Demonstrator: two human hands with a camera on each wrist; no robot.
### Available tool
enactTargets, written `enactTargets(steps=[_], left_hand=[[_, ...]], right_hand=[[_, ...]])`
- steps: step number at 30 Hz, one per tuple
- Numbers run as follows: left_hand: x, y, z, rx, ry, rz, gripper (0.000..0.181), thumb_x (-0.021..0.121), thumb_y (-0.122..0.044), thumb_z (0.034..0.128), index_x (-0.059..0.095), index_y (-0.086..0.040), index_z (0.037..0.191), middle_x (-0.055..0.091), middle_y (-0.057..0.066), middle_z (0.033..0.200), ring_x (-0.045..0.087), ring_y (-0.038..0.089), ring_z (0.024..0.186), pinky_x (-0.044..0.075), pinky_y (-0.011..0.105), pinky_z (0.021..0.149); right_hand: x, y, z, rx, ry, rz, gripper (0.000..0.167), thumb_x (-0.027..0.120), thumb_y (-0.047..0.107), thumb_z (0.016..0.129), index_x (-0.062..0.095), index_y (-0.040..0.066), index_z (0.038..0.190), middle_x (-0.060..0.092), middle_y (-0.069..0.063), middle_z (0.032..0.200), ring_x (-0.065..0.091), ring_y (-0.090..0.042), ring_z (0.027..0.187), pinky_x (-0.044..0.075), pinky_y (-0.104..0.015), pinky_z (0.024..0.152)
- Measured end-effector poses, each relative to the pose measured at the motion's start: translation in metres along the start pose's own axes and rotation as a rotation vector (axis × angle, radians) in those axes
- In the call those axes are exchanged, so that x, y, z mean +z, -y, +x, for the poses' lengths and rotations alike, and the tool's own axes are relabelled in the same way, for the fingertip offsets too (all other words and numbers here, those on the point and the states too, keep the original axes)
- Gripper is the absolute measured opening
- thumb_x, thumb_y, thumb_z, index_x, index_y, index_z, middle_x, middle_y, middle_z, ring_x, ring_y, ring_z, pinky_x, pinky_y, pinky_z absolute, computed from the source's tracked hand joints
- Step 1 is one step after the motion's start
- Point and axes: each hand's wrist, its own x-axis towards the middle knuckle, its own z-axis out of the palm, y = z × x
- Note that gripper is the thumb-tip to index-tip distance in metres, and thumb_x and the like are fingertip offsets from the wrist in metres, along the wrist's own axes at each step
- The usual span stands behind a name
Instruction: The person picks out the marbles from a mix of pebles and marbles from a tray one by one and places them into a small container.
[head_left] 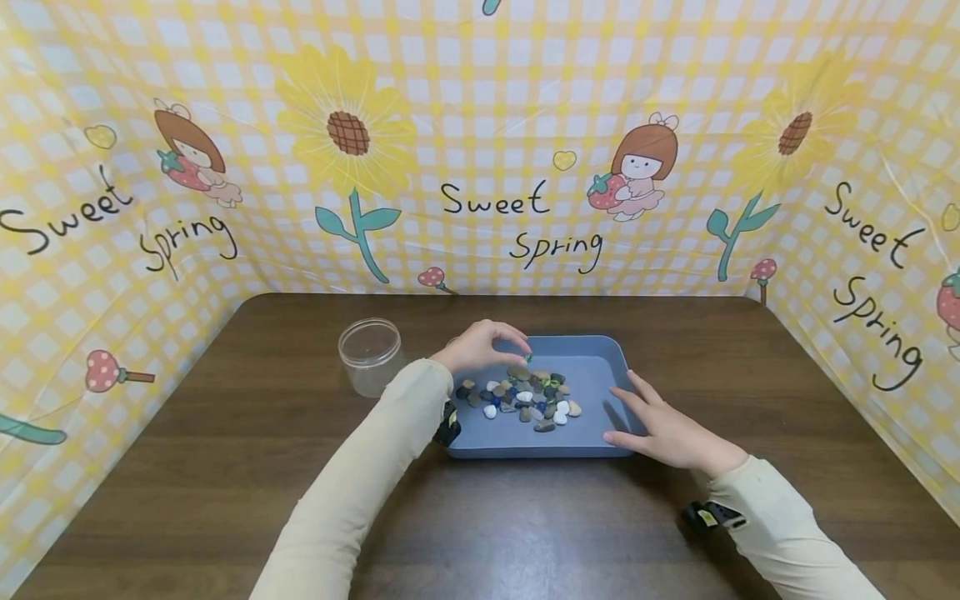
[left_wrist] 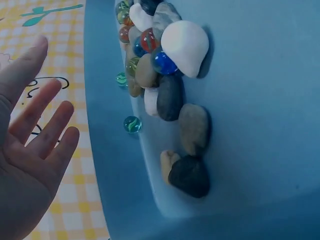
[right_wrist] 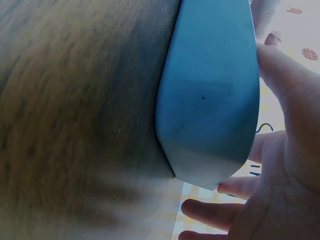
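My left hand (head_left: 478,345) is over the back left of a blue-grey tray (head_left: 540,452), thumb and fingers spread apart. A small green marble (head_left: 528,357) shows beside its fingertips. In the left wrist view nothing lies between the fingers, and a green swirled marble (left_wrist: 132,124) sits apart from them near the tray's side. Pebbles (head_left: 524,397), white, grey and brown, lie mixed with blue (left_wrist: 164,62), red and green glass marbles across the tray. At the tray's right edge my right hand (head_left: 671,433) has its fingers spread, fingertips over the rim; whether they touch it I cannot tell.
A clear round plastic jar (head_left: 371,358) stands left of the tray, just behind the left forearm. Brown wooden table (head_left: 225,467) surrounds both. A yellow checked cloth (head_left: 480,100) hangs around the back and sides.
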Motion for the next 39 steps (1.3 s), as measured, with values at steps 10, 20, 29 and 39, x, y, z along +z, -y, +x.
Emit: enactTargets(steps=[10, 20, 29, 39], left_hand=[[0.003, 0.005, 0.007, -0.005, 0.055, 0.078, 0.025, 0.070, -0.018, 0.0828, 0.071, -0.007, 0.105, 0.060, 0.009, 0.129, 0.049, 0.025, 0.127, 0.038, 0.041, 0.108], [0.010, 0.014, 0.009, -0.030, 0.092, 0.079, 0.018, 0.072, -0.016, 0.0808, 0.074, -0.011, 0.098, 0.061, 0.008, 0.128, 0.051, 0.024, 0.126, 0.038, 0.041, 0.109], [0.014, 0.014, 0.009, -0.038, 0.094, 0.112, 0.020, 0.072, -0.013, 0.0797, 0.074, -0.010, 0.099, 0.063, 0.008, 0.125, 0.054, 0.022, 0.123, 0.043, 0.038, 0.105], [0.018, 0.017, 0.012, -0.034, 0.107, 0.163, 0.016, 0.072, -0.014, 0.0804, 0.075, -0.010, 0.096, 0.066, 0.006, 0.120, 0.056, 0.021, 0.120, 0.045, 0.035, 0.102]], right_hand=[[0.000, 0.000, 0.000, 0.001, 0.003, 0.005, 0.080, 0.056, 0.053, 0.087, 0.031, 0.002, 0.144, 0.005, -0.027, 0.154, 0.029, -0.050, 0.134, 0.038, -0.061, 0.099], [0.001, -0.001, 0.001, -0.002, 0.002, 0.003, 0.079, 0.055, 0.053, 0.088, 0.032, 0.003, 0.144, 0.005, -0.026, 0.154, 0.031, -0.049, 0.133, 0.039, -0.060, 0.099], [0.001, -0.002, 0.001, -0.002, 0.001, 0.006, 0.078, 0.055, 0.052, 0.088, 0.032, 0.003, 0.144, 0.004, -0.026, 0.154, 0.033, -0.049, 0.132, 0.040, -0.059, 0.098], [0.001, -0.002, 0.000, -0.004, -0.004, 0.008, 0.079, 0.055, 0.053, 0.088, 0.032, 0.002, 0.144, 0.005, -0.026, 0.154, 0.033, -0.048, 0.132, 0.041, -0.059, 0.097]])
